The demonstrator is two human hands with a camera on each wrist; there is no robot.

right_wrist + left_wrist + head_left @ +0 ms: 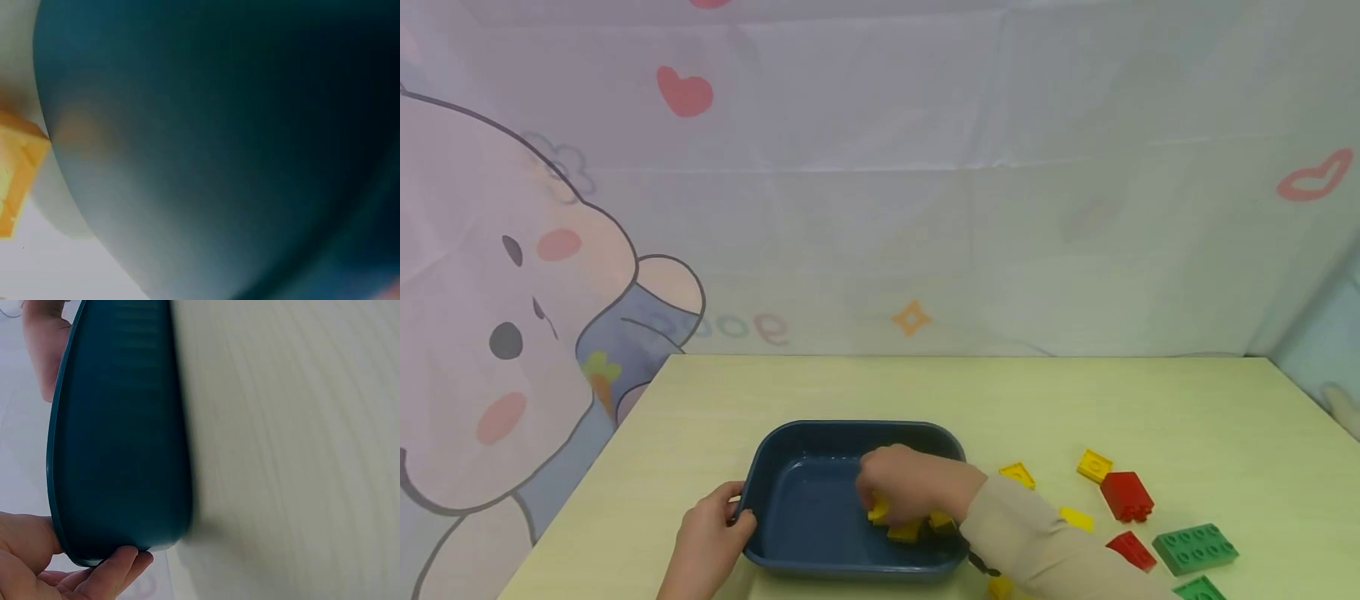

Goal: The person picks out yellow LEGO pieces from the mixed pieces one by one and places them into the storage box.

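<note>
A dark blue rectangular tray [820, 525] stands on the table. On its left side my left hand [706, 535] grips the rim, thumb and fingers on either side of the wall, as the left wrist view also shows. My right hand [904, 485] reaches into the tray's right half with curled fingers and pinches a yellow toy brick [878, 508]. Close beside it in the tray lie more yellow bricks [905, 531], partly covered by the hand and sleeve. The right wrist view is mostly filled by the tray's outer wall [187, 156], with a yellow brick [22, 175] next to it.
Right of the tray, loose bricks lie on the table [1187, 417]: a red brick [1126, 496], a smaller red one [1131, 551], a green brick [1195, 548], another green piece [1199, 589] and several yellow ones [1094, 466]. A printed cloth [880, 208] hangs behind the table.
</note>
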